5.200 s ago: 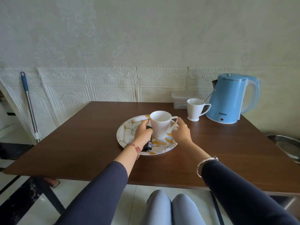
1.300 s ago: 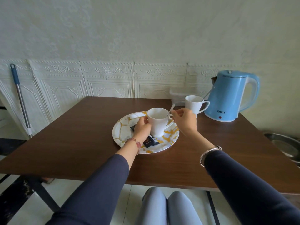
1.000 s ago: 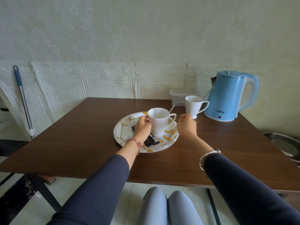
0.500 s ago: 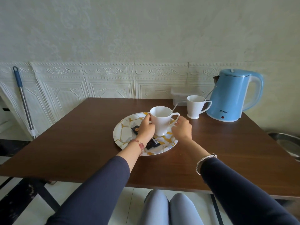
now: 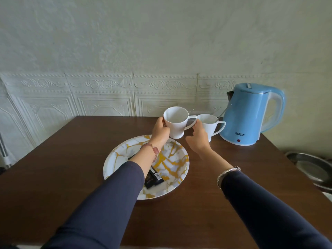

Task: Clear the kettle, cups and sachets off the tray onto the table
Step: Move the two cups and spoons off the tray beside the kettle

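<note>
I grip a white cup (image 5: 175, 124) with my left hand (image 5: 159, 131) on its left side, while the fingers of my right hand (image 5: 197, 139) rest on its handle. The cup tilts slightly, its base just past the far rim of the marbled white-and-gold tray (image 5: 115, 159); a spoon stands in it. A second white cup (image 5: 211, 125) with a spoon stands on the table right beside it. The blue kettle (image 5: 248, 114) stands on the table at the back right. Black sachets (image 5: 154, 178) lie on the tray, partly hidden by my left forearm.
The brown table (image 5: 71, 159) ends at a white panelled wall close behind the cups. A metal basin (image 5: 309, 168) sits off the table's right edge. A mop handle (image 5: 3, 150) leans at the far left.
Both hands have carried the white cup up off the tray and away from me, to just beyond its far rim next to the second cup. The sachets now lie uncovered.
</note>
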The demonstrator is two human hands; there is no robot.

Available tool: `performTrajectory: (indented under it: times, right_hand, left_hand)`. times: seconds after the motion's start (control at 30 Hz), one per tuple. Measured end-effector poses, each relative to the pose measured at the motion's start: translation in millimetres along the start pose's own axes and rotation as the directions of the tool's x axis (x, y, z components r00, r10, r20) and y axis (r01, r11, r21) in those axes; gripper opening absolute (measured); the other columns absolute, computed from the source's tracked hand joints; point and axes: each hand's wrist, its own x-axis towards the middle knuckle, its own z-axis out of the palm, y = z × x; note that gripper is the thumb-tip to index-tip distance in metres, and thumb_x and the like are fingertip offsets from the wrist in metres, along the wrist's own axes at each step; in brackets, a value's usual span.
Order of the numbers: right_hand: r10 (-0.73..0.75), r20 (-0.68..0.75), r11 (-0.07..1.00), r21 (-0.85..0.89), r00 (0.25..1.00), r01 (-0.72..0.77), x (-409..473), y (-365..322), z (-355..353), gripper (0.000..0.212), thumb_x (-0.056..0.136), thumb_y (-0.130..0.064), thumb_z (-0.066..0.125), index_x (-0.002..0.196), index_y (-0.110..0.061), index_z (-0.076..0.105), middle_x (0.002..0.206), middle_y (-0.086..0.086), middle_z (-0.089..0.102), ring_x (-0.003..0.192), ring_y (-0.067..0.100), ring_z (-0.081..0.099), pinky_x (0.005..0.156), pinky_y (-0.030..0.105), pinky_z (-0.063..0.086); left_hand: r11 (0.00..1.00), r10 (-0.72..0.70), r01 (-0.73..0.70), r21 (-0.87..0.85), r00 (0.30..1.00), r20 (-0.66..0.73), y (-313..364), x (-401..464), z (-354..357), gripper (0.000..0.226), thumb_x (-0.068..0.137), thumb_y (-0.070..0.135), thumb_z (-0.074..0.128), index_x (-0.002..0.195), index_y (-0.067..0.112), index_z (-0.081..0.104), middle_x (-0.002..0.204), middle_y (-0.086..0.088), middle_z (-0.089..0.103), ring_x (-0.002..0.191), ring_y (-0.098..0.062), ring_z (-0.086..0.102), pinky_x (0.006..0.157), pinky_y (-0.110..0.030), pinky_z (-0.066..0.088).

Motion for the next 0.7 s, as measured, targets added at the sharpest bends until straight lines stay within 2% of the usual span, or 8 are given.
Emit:
performTrajectory:
  times: [0.1, 0.2, 0.27, 0.37, 0.47, 0.57, 0.6, 0.7]
  right_hand:
    - [-0.024, 0.02, 0.999, -0.028, 1.0, 0.024, 14.7, 9.3, 4.7, 0.072, 0.076, 0.007, 0.049, 0.143, -0.012, 0.03, 0.119, 0.007, 0.058, 0.102, 0.021, 0.052, 0.093, 0.037, 0.045]
    - [-0.017, 0.042, 0.999, -0.039, 0.999, 0.019, 26.1, 20.8, 11.5, 0.077, 0.075, 0.01, 0.045, 0.147, -0.011, 0.025, 0.117, 0.01, 0.058, 0.097, 0.021, 0.052, 0.084, 0.03, 0.042]
    - [-0.02, 0.046, 0.999, -0.042, 0.999, 0.022, 31.6, 29.1, 15.0, 0.076, 0.074, 0.01, 0.043, 0.145, -0.011, 0.027, 0.11, 0.013, 0.06, 0.09, 0.024, 0.055, 0.078, 0.028, 0.042]
    - [-0.006, 0.05, 0.999, -0.053, 0.999, 0.008, 39.1, 38.0, 19.7, 0.072, 0.074, 0.011, 0.041, 0.143, -0.008, 0.031, 0.094, 0.017, 0.058, 0.072, 0.018, 0.05, 0.069, 0.028, 0.045]
    - [0.019, 0.037, 0.999, -0.042, 0.999, -0.018, 45.4, 43.0, 22.7, 0.069, 0.075, 0.012, 0.04, 0.141, -0.007, 0.036, 0.1, 0.021, 0.062, 0.083, 0.03, 0.057, 0.079, 0.039, 0.05]
    - [0.031, 0.029, 0.999, -0.038, 0.999, -0.03, 48.1, 48.4, 24.6, 0.052, 0.071, 0.014, 0.039, 0.117, -0.008, 0.051, 0.094, 0.015, 0.066, 0.088, 0.034, 0.062, 0.078, 0.04, 0.051]
    - [0.043, 0.022, 0.999, -0.016, 0.999, -0.043, 47.2, 48.6, 25.1, 0.05, 0.071, 0.014, 0.038, 0.112, -0.009, 0.053, 0.095, 0.013, 0.067, 0.092, 0.031, 0.062, 0.082, 0.041, 0.052]
    - [0.074, 0.019, 0.996, 0.039, 0.997, -0.075, 43.6, 46.0, 23.9, 0.049, 0.075, 0.015, 0.039, 0.117, -0.006, 0.055, 0.11, 0.01, 0.067, 0.099, 0.017, 0.057, 0.094, 0.039, 0.05]
  left_hand:
    - [1.0, -0.027, 0.028, -0.012, 0.999, 0.033, -3.1, 10.5, 4.8, 0.051, 0.086, -0.01, 0.036, 0.134, 0.006, 0.041, 0.132, -0.012, 0.054, 0.124, -0.025, 0.048, 0.098, -0.029, 0.038]
    - [0.999, -0.044, 0.046, -0.025, 0.996, 0.075, -13.8, 21.1, 10.0, 0.056, 0.088, -0.009, 0.035, 0.141, 0.009, 0.032, 0.137, -0.01, 0.047, 0.129, -0.023, 0.043, 0.102, -0.028, 0.035]
    - [0.998, -0.054, 0.057, -0.031, 0.994, 0.091, -20.4, 25.8, 11.1, 0.059, 0.088, -0.009, 0.036, 0.143, 0.011, 0.03, 0.139, -0.01, 0.045, 0.13, -0.023, 0.041, 0.105, -0.031, 0.035]
    - [0.996, -0.081, 0.085, -0.041, 0.991, 0.108, -29.2, 33.2, 12.2, 0.062, 0.087, -0.01, 0.036, 0.144, 0.014, 0.03, 0.141, -0.009, 0.045, 0.132, -0.022, 0.041, 0.108, -0.033, 0.036]
    - [0.993, -0.098, 0.105, -0.05, 0.987, 0.124, -34.9, 38.7, 13.2, 0.063, 0.087, -0.01, 0.036, 0.145, 0.016, 0.033, 0.14, -0.007, 0.048, 0.131, -0.021, 0.044, 0.096, -0.027, 0.04]
    - [0.994, -0.096, 0.103, -0.047, 0.987, 0.133, -37.9, 41.7, 13.1, 0.063, 0.088, -0.011, 0.035, 0.143, 0.018, 0.038, 0.136, -0.005, 0.052, 0.124, -0.019, 0.048, 0.081, -0.018, 0.042]
    - [0.994, -0.098, 0.104, -0.04, 0.986, 0.132, -39.0, 43.1, 13.2, 0.064, 0.087, -0.01, 0.036, 0.144, 0.019, 0.039, 0.137, -0.005, 0.052, 0.125, -0.019, 0.048, 0.082, -0.018, 0.043]
    - [0.994, -0.11, 0.112, -0.007, 0.984, 0.141, -42.2, 45.2, 14.2, 0.068, 0.086, -0.005, 0.039, 0.148, 0.021, 0.032, 0.144, -0.006, 0.047, 0.132, -0.022, 0.045, 0.099, -0.027, 0.041]
